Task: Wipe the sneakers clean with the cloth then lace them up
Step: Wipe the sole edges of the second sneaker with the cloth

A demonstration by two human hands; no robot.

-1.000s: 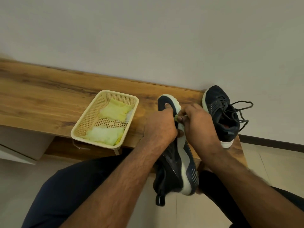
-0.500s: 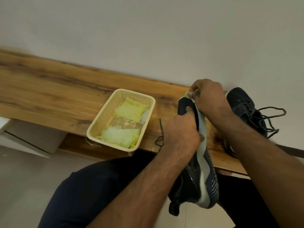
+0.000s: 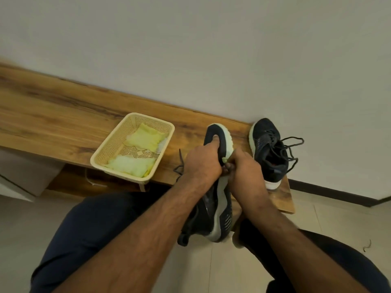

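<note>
A seated person holds 1 dark sneaker (image 3: 218, 187) on its side above the lap, toe pointing away toward the wall (image 3: 211, 49) and heel hanging between the knees. The left hand (image 3: 203, 163) wraps the upper, its grip clamped on the shoe with the thumb (image 3: 214, 140) pressed flat on the dark toe. The right hand (image 3: 245, 168) pinches a small yellow-green cloth (image 3: 225, 159) against the pale sole edge, its grip closed on the cloth so that only a scrap shows between the 2 hands. A loose lace (image 3: 179, 163) trails from the held shoe on its left side, over the front edge of the wooden bench (image 3: 53, 127). The second sneaker (image 3: 268, 151) stands on the right end of the bench, just right of the hands, toe toward the wall, its laces spread loosely to the right. Left of the hands, a cream plastic basket (image 3: 105, 153) sits at the near edge of the bench, holding 2 folded yellow-green cloths (image 3: 146, 138), 1 at the far end and 1 at the near end. Dark trousers (image 3: 88, 229) cover both knees over a pale tiled floor (image 3: 17, 240).
</note>
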